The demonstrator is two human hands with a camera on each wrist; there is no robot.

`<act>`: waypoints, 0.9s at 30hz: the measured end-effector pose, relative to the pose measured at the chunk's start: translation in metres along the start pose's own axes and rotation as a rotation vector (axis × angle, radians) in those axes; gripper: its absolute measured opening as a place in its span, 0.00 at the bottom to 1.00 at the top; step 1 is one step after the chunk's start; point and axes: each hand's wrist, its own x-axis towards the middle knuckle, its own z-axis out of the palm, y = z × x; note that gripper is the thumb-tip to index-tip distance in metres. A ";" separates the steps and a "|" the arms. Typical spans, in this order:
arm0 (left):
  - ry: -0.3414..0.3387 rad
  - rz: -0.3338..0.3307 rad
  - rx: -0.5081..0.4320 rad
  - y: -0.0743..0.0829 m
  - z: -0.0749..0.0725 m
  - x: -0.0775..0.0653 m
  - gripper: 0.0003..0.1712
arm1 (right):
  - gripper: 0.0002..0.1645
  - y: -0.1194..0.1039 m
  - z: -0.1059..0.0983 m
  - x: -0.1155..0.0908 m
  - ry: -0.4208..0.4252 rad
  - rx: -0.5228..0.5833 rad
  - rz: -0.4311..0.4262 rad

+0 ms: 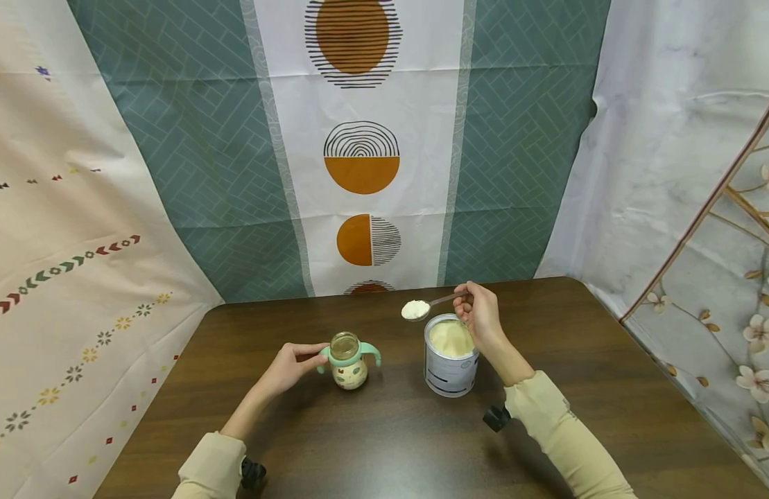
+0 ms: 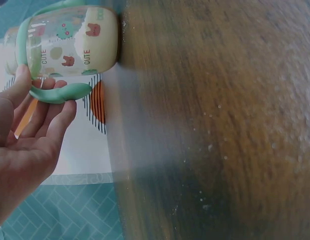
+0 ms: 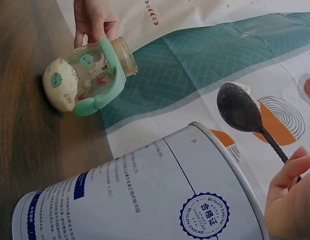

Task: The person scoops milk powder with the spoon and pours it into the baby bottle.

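A clear baby bottle (image 1: pixel 349 375) with green handles (image 2: pixel 69 93) stands upright on the table, its neck uncovered and pale powder inside its lower part. My left hand (image 1: pixel 289 367) grips the near handle between thumb and fingers. In my right hand (image 1: pixel 480 317) is a dark spoon (image 3: pixel 239 107), pinched by its handle and heaped with pale powder (image 1: pixel 415 310). The spoon's bowl hangs in the air above and left of the open can's rim. That white can (image 1: pixel 450 378) stands right of the bottle, with pale powder showing inside it.
Everything stands on a dark brown wooden table (image 1: pixel 384 443). Patterned cloth (image 1: pixel 515 138) hangs behind the far edge, and more cloth covers both sides. A small black device (image 1: pixel 498 418) sits at the right wrist, another (image 1: pixel 253 474) at the left.
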 end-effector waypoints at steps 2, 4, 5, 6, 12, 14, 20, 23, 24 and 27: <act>0.002 0.003 -0.001 0.000 0.000 0.000 0.23 | 0.22 0.000 0.001 0.000 -0.003 -0.006 0.001; 0.009 0.005 0.000 0.001 0.000 0.000 0.22 | 0.22 -0.001 0.001 -0.001 -0.002 -0.007 -0.002; 0.012 0.010 0.005 0.001 0.000 0.000 0.22 | 0.21 -0.001 0.002 -0.001 0.000 -0.005 -0.003; 0.014 0.014 0.010 0.001 0.000 0.000 0.22 | 0.21 -0.001 0.002 -0.001 -0.004 -0.008 -0.005; 0.013 0.005 0.020 0.000 0.000 0.001 0.23 | 0.21 0.000 0.005 -0.001 -0.015 0.013 -0.001; 0.008 0.001 0.018 0.000 0.001 0.000 0.23 | 0.21 0.001 0.005 0.000 -0.018 0.016 -0.002; 0.002 0.007 0.012 0.000 0.001 -0.001 0.23 | 0.23 0.003 0.007 -0.001 -0.037 0.005 -0.005; 0.003 0.010 0.011 -0.001 0.001 0.000 0.23 | 0.23 0.003 0.009 -0.001 -0.050 0.000 0.002; 0.003 0.010 0.009 0.000 0.001 0.000 0.23 | 0.22 0.003 0.009 -0.001 -0.053 -0.002 0.004; 0.007 0.009 0.007 0.000 0.001 0.000 0.23 | 0.21 0.004 0.011 -0.001 -0.060 -0.007 0.013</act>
